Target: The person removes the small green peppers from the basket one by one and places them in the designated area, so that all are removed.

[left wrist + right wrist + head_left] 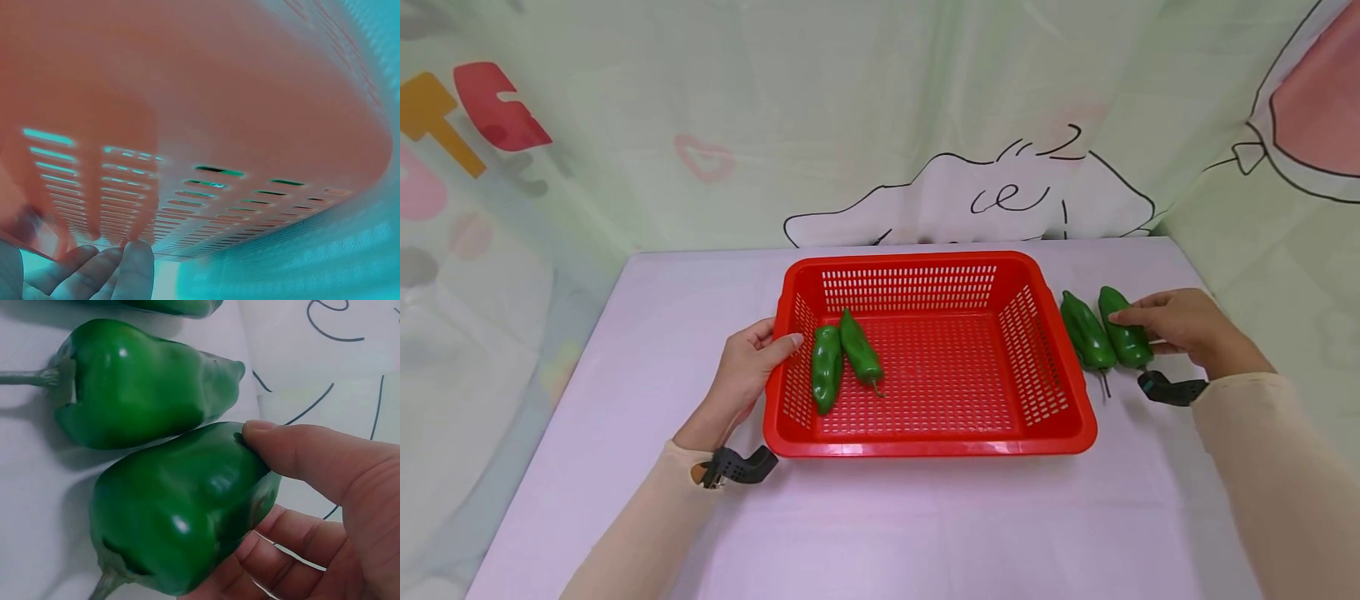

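Note:
My left hand (747,367) grips the left rim of a red plastic basket (925,447), thumb over the rim. In the left wrist view its fingers (136,269) lie against the slotted outer wall. Two green peppers, one upright (827,371) and one slanted (861,350), lie in the basket's left part. To the right of the basket, my right hand (1176,327) holds a green pepper (181,512) between thumb and fingers, its stem pointing away from the palm. Beside it lies another green pepper (150,384), close to the basket's right wall.
The basket stands on a table with a pale lilac cloth (925,525). A printed curtain (737,100) hangs behind the table and along both sides. At the top of the right wrist view, part of another green object (181,306) shows.

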Demonstrator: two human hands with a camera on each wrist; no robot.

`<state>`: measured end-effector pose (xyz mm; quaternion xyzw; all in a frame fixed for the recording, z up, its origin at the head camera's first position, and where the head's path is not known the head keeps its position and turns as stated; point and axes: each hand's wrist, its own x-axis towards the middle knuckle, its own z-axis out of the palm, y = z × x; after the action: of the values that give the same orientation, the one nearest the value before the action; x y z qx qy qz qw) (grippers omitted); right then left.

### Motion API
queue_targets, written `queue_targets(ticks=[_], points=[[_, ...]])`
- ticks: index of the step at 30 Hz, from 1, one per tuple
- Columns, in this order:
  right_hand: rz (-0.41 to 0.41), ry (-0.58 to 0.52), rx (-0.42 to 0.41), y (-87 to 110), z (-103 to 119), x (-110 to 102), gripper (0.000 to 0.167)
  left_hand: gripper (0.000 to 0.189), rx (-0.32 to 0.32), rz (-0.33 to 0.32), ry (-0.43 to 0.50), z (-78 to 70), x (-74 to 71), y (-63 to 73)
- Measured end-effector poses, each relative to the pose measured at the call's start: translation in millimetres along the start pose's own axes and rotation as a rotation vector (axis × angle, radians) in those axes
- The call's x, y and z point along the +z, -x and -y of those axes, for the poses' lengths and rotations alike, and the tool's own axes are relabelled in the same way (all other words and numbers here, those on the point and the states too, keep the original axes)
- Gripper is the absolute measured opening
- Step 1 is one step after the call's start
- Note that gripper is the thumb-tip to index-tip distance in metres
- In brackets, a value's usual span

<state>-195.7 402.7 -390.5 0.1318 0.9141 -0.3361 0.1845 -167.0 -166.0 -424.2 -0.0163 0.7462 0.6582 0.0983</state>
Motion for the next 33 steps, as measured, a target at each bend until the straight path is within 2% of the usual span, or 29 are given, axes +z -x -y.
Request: queue_targets(ticks=[21,29,33], points=[[0.048,0.009,0.039,-13.5,-12,6,0.079,0.047,0.003,-0.003,-0.009,-0.5,0.5,1.2],[0.062,0.030,0.035,-10.2,-10,6,0.079,0.047,0.005,-0.001,-0.007,-0.8,0.5,1.1],[0.071,0.040,0.048,-6.5,-7,7,0.086,0.047,0.008,-0.001,-0.008,-1.2,0.4,1.2]])
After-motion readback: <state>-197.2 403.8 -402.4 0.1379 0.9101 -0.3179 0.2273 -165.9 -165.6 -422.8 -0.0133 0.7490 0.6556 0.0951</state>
